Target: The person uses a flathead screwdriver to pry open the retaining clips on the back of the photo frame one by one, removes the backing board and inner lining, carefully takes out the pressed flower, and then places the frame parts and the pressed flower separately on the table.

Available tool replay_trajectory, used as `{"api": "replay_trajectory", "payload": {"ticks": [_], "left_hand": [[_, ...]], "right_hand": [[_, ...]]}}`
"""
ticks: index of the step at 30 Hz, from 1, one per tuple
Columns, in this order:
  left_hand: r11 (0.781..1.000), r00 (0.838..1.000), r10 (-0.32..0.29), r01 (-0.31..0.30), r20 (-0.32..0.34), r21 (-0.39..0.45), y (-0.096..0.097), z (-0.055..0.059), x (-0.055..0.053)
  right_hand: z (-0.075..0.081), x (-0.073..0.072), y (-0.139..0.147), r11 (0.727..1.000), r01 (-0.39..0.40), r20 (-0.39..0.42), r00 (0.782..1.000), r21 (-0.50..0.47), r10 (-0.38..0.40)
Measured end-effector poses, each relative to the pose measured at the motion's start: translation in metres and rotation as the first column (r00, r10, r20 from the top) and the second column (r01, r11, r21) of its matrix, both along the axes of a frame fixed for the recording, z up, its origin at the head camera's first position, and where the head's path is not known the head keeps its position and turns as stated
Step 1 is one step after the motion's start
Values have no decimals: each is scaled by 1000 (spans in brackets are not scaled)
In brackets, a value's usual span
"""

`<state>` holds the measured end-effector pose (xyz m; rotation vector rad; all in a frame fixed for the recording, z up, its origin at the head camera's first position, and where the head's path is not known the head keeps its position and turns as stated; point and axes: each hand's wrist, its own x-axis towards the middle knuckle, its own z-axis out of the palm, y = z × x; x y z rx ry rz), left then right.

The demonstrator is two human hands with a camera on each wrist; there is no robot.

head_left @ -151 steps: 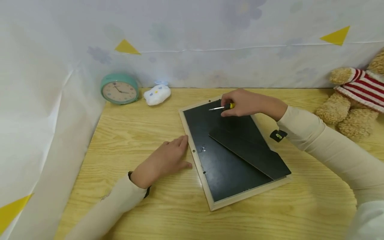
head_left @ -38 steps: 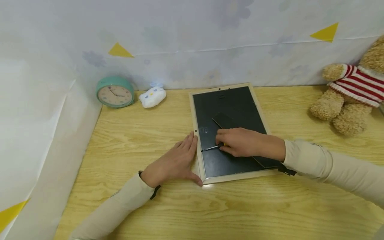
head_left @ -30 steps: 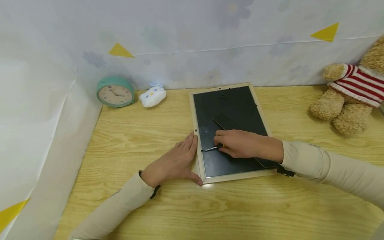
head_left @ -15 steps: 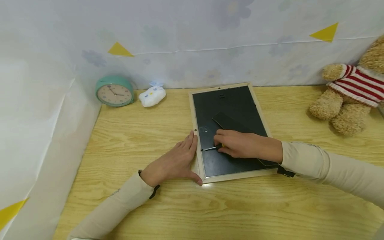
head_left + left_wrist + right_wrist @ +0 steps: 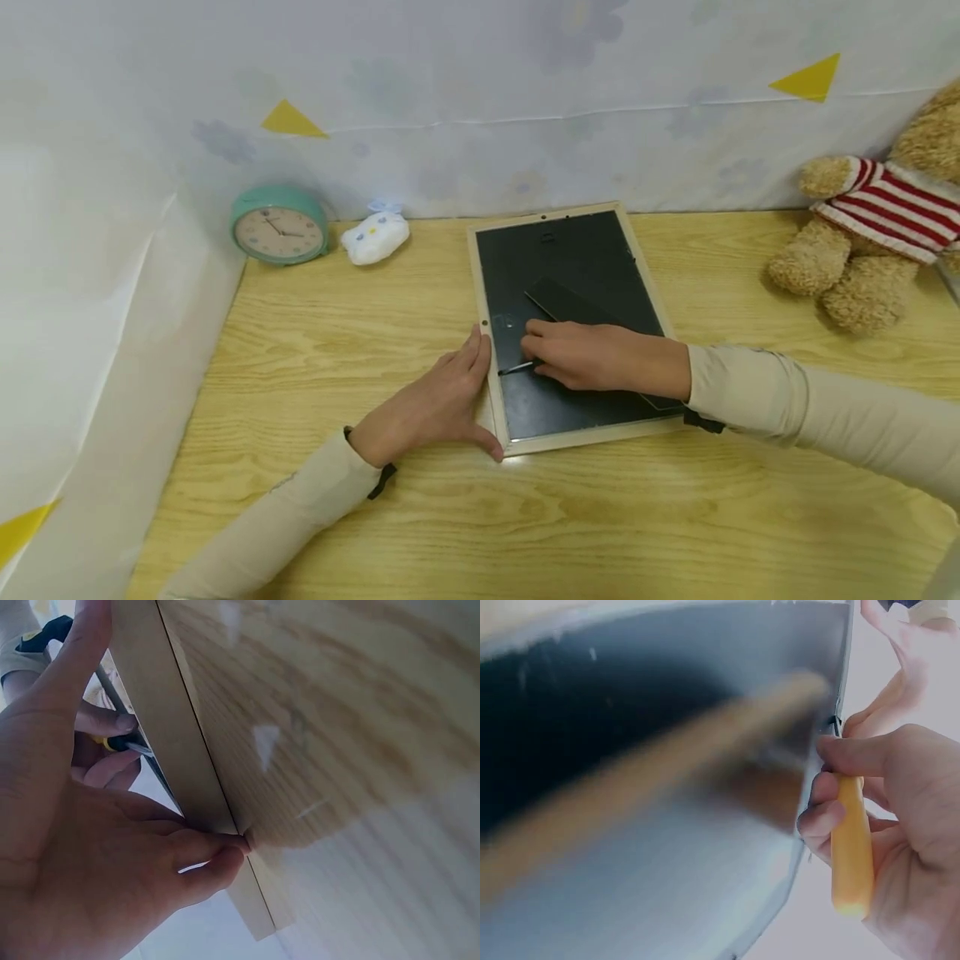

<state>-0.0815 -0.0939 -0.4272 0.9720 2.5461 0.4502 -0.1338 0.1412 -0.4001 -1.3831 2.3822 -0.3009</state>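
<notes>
A picture frame [image 5: 567,430] lies face down on the table, its black backing board [image 5: 555,258] up and a black easel stand [image 5: 558,298] slanting across it. My right hand [image 5: 592,357] grips a screwdriver [image 5: 851,847] by its yellow handle over the board. In the head view the metal shaft [image 5: 516,367] reaches left, its tip at a small dark tab on the frame's left inner edge. My left hand [image 5: 435,408] rests against the frame's left side, fingers straight and thumb spread to the near corner. The left wrist view shows its fingertips on the wooden edge [image 5: 180,727].
At the back left stand a teal alarm clock [image 5: 279,225] and a small white plush toy [image 5: 375,237]. A teddy bear [image 5: 862,242] in a striped sweater sits at the back right. A patterned cloth [image 5: 450,83] hangs behind the wooden table [image 5: 337,333].
Since five seconds ago the frame has shifted away and turned slightly, and my right hand has brought the screwdriver down to the left edge. Over the last second both hands have barely moved.
</notes>
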Motion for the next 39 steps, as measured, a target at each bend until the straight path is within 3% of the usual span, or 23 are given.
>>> {"api": "replay_trajectory", "payload": {"ticks": [6,11,14,22,34,39], "left_hand": [[1000,999,3,-2,-46,9,0,1,-1],[1000,999,5,-5,-38,-5,1,2,-1],[1000,999,-3,3,-47,5,1,2,-1],[997,999,-5,8,-49,80,0,1,-1],[995,999,-35,36,-21,88,0,2,-1],[993,998,-42,46,-41,113,0,2,-1]], "right_hand": [[11,3,-15,988,-34,-93,995,154,48],[23,4,-30,955,-33,-103,993,294,66],[29,4,-38,943,-32,-104,992,330,70],[45,3,-55,941,-9,-85,996,338,41],[55,5,-81,940,-93,-157,976,327,151],[57,6,-88,944,-105,-203,964,313,174]]}}
